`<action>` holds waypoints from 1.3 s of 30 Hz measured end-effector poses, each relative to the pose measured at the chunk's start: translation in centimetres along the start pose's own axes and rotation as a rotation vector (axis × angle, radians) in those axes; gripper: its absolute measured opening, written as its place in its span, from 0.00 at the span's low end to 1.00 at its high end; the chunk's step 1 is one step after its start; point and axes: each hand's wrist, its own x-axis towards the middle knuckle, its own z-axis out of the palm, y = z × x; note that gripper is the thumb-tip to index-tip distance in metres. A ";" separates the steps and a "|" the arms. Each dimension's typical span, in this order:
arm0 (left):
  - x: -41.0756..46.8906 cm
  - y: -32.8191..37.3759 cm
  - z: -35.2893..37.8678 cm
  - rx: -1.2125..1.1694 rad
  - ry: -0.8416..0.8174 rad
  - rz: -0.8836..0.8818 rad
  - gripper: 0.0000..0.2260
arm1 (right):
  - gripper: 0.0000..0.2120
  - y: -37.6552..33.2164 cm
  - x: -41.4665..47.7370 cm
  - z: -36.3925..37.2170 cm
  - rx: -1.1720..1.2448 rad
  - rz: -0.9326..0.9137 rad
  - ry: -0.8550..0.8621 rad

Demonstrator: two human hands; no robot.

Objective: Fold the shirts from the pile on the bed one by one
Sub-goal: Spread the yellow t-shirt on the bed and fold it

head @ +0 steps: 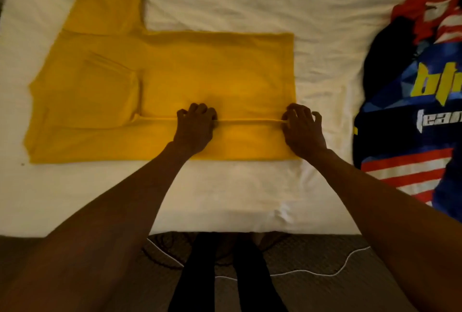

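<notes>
Forearms, lower frame: reaching up from the bottom edge to mid-frame. Left hand (pixel 196 128), centre, and right hand (pixel 302 128), centre right: fingers curled, each pinching the near folded edge of the yellow shirt (pixel 175 74). The shirt lies flat on the bed (pixel 225 199), one sleeve unfolded at upper left. Fold judged partway. Pile (pixel 410 102), right edge: not yet folded.

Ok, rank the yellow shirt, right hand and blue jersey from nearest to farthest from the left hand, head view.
1. Yellow shirt: pinched by the left hand.
2. Right hand: to its right, on the same shirt.
3. Blue jersey: far right.
</notes>
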 end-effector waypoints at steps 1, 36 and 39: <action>0.3 0.0 -0.1 -0.001 -0.018 0.002 0.07 | 0.09 0.1 0.3 -0.2 0.020 0.007 0.003; -7.6 -4.5 -0.1 -0.139 0.194 -0.072 0.27 | 0.13 -17.7 3.7 0.9 0.216 0.137 0.330; -8.6 -10.1 -2.5 -0.124 0.284 -0.192 0.25 | 0.12 -25.2 7.6 0.2 0.327 0.024 0.305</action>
